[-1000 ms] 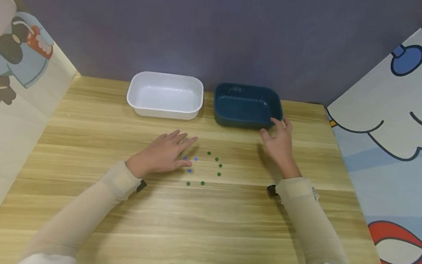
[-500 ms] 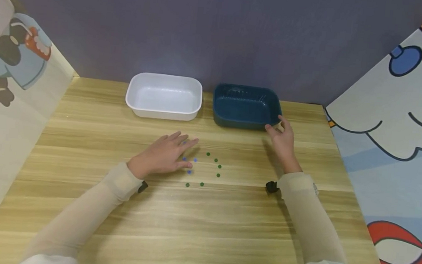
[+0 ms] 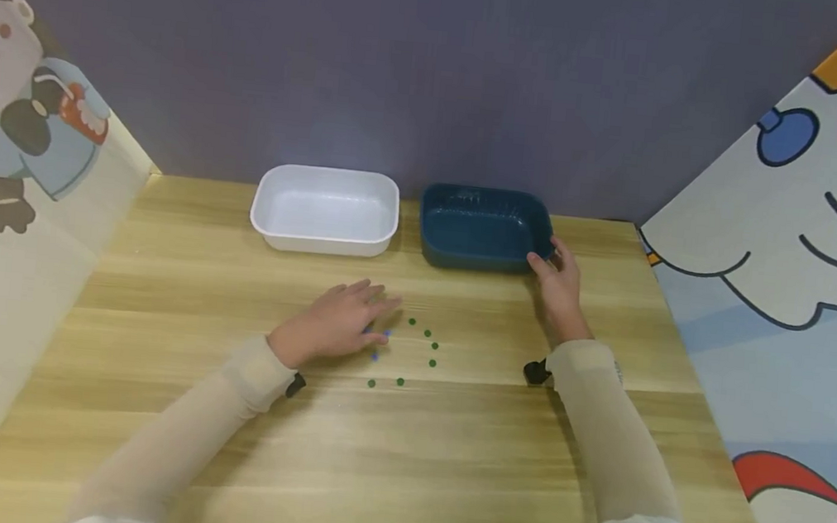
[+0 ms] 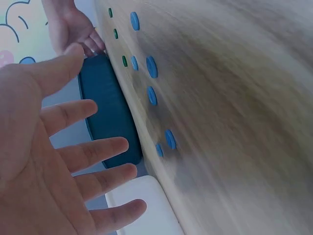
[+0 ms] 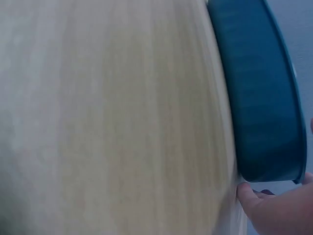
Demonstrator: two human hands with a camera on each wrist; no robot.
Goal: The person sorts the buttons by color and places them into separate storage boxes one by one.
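My left hand hovers palm down with spread fingers, above several flat blue discs on the wooden table. Part of the blue group is hidden under it in the head view; the left wrist view shows more blue discs lying apart from the palm. Several small green discs form a loose arc to the right. My right hand holds the near right corner of a dark teal rectangular dish, thumb at the front and fingers along the right side. Part of those fingers is hidden.
A white rectangular dish stands left of the teal one, a narrow gap between them. Behind both rises a grey-purple panel. Printed cartoon panels flank the wooden table.
My right hand has drawn closer around the teal dish's corner. My left hand stays over the blue discs with a slight shift right. The head view has tilted up a little.
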